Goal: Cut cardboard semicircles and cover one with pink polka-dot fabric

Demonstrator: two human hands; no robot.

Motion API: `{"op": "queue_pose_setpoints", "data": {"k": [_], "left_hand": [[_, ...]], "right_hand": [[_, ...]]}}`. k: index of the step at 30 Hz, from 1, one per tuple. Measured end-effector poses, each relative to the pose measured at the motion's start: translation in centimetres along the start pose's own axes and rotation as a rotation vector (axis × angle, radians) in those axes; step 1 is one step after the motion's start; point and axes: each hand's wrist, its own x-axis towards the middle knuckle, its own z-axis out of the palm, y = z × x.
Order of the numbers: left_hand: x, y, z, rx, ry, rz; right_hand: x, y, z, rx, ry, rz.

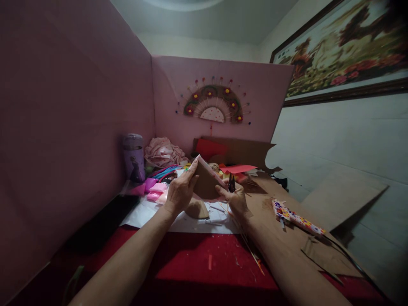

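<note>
My left hand (181, 191) grips the upper left side of a brown cardboard piece (206, 183), fingers up along its edge. A pale pink, patterned covering shows along the piece's upper edges. My right hand (237, 200) pinches the lower right corner, thumb on the bare cardboard face. The dark tips of a pliers-like tool (231, 182) stick up at my right hand; whether it is held there I cannot tell. Below the piece, a small curved cardboard cut-out (196, 209) lies on a white sheet (145, 216). Thin sticks (251, 250) lie under my right wrist.
A flower-patterned glue gun (298, 219) with a cord rests on cardboard at right. Pink packets (156, 191), a purple cylinder (134, 157) and crumpled pink cloth (164, 151) stand at left. A decorated fan (213, 104) hangs on the pink back panel. Red cloth (191, 259) covers the near table.
</note>
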Motion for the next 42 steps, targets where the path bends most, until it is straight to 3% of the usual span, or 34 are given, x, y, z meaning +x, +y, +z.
{"op": "queue_pose_setpoints", "data": {"k": [3, 8, 14, 17, 20, 29, 42], "left_hand": [[0.0, 0.7, 0.2, -0.208, 0.059, -0.038], [0.3, 1.3, 0.5, -0.729, 0.129, -0.326], [0.6, 0.3, 0.2, -0.994, 0.023, -0.48], [0.5, 0.0, 0.3, -1.044, -0.047, -0.585], [0.2, -0.1, 0.7, -1.025, -0.024, -0.693], [0.5, 0.3, 0.7, -1.171, 0.07, -0.801], [0.8, -0.1, 0.4, -1.168, 0.135, -0.895]], "right_hand": [[0.1, 0.1, 0.0, -0.013, 0.013, -0.015], [0.1, 0.1, -0.2, -0.051, 0.031, -0.048], [0.2, 0.0, -0.6, -0.1, 0.002, -0.095], [0.3, 0.0, -0.8, -0.118, -0.022, -0.106], [0.2, -0.2, -0.8, -0.132, -0.032, -0.112], [0.2, -1.8, -0.4, -0.019, 0.079, -0.083], [0.8, -0.9, -0.4, 0.049, 0.131, -0.037]]}}
